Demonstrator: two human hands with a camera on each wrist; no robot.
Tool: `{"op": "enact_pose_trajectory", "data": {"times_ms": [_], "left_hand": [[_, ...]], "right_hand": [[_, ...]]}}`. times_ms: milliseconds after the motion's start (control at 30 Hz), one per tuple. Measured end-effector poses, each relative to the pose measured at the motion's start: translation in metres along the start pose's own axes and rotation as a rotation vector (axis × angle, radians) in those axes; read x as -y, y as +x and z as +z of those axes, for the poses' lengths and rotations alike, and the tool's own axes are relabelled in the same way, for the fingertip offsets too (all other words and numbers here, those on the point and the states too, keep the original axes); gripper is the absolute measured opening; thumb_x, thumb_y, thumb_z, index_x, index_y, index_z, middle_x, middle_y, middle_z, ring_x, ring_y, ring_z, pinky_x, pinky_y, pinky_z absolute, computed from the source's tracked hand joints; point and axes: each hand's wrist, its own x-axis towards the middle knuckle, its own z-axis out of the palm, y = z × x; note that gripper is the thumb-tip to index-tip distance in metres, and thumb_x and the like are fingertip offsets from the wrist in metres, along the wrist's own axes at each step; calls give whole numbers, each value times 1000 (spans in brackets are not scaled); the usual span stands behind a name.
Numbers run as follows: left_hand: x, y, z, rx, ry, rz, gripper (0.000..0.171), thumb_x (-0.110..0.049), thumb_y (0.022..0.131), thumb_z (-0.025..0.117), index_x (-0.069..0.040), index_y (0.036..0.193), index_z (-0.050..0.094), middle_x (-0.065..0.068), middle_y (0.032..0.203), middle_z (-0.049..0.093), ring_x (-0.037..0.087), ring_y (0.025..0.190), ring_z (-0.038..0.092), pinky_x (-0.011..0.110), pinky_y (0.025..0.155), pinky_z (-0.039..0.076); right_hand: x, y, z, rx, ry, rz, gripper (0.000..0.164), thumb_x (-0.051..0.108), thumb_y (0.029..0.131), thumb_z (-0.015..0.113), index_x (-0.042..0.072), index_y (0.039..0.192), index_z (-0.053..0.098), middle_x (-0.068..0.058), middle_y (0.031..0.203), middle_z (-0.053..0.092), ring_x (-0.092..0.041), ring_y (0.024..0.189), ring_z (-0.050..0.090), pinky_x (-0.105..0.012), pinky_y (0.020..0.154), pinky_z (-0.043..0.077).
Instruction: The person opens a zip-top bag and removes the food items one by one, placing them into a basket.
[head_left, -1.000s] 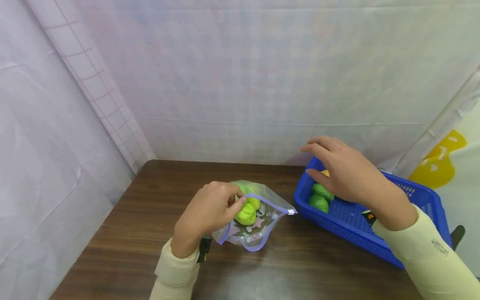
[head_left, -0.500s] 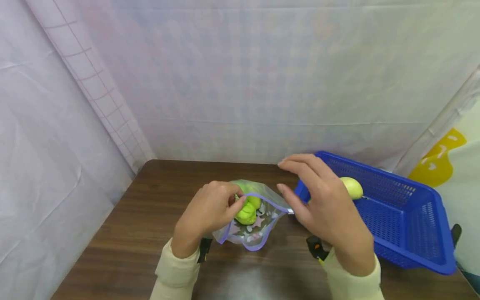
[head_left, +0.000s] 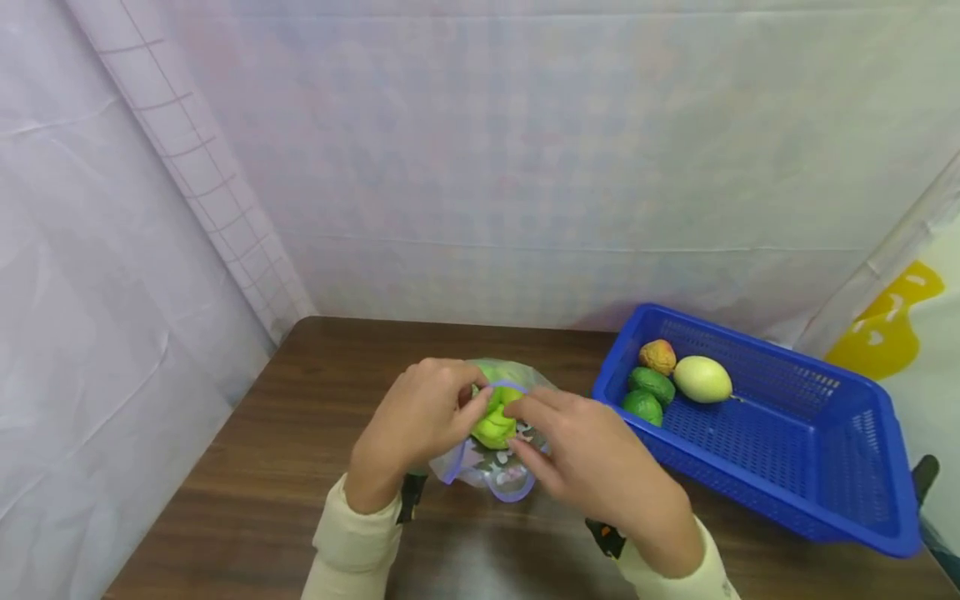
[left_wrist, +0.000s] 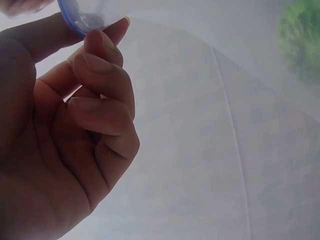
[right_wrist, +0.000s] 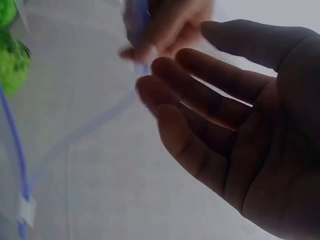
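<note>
A clear resealable bag with a purple-blue rim and printed pale shapes lies on the brown table, its mouth spread. Inside it are light green, lumpy fruits that look like chayotes. My left hand pinches the bag's rim between thumb and index finger; the left wrist view shows the rim at the fingertips. My right hand hovers over the bag's right side, fingers loosely bent and holding nothing. It hides that corner in the head view, but the white zip slider shows in the right wrist view.
A blue perforated basket stands at the right. At its left end are dark green rough fruits, a wrinkled orange-yellow fruit and a pale yellow oval fruit. A pale curtain hangs behind the table.
My right hand has moved left from above the basket to the bag's mouth, uncovering the fruits in the basket. The left hand keeps its pinch on the rim.
</note>
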Motion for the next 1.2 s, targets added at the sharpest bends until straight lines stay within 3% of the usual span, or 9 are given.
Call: {"op": "enact_pose_trajectory", "data": {"times_ms": [167,300,433,500,667,800,900,1033,1200], "left_hand": [[-1,-1,0,-6,0,-8,10,-17,93,68,-12,89,76,-10,64,53,2,53,42,18,47,35],[-1,-2,0,-14,-6,-4,10,-18,93,69,-13,88,76,-10,64,54,2,53,42,18,47,36],[-2,-2,0,-23,-9,1,10,-18,93,70,-13,87,76,-10,64,54,2,53,43,18,47,37],[-3,-1,1,-27,-5,5,10,-19,93,70,-13,87,76,-10,64,54,3,54,43,18,48,37],[-4,-1,2,-26,-5,15,10,-19,93,69,-13,87,76,-10,66,57,3,56,46,18,50,39],[-5,-1,2,-43,9,13,10,-18,92,70,-13,84,75,-10,67,59,3,56,47,19,50,39],[-5,-2,2,-46,20,11,10,-18,91,70,-14,82,73,-10,67,58,4,57,47,19,51,39],[-6,-1,4,-28,19,19,10,-17,90,70,-14,81,72,-10,67,57,3,57,46,19,51,39],[-6,0,5,-19,20,24,19,-17,90,69,-16,72,65,-10,63,51,3,55,43,19,49,36]], "right_hand": [[8,4,17,155,-14,39,21,22,87,77,18,105,68,8,96,66,-5,73,58,-25,61,51],[8,7,33,227,-68,66,31,25,85,78,16,112,66,5,102,66,-11,82,63,-30,66,53],[2,12,52,212,-120,87,43,28,83,80,10,120,65,-1,107,67,-19,96,66,-35,81,56],[-1,15,61,211,-128,106,42,29,83,80,8,116,66,-3,104,68,-21,97,66,-37,85,56],[-8,21,82,228,-88,154,31,35,88,76,12,106,65,0,92,68,-20,91,67,-37,81,56],[-15,24,98,244,-92,150,28,39,92,70,15,103,62,2,86,66,-19,89,67,-36,86,54],[-21,25,109,244,-115,145,26,39,91,70,15,94,61,2,77,62,-18,78,64,-35,80,53],[-26,25,119,234,-135,148,24,36,88,72,16,86,59,3,66,55,-15,62,57,-32,61,49],[-31,26,132,213,-271,80,17,27,87,71,15,86,59,3,59,51,-14,49,50,-29,40,38]]}}
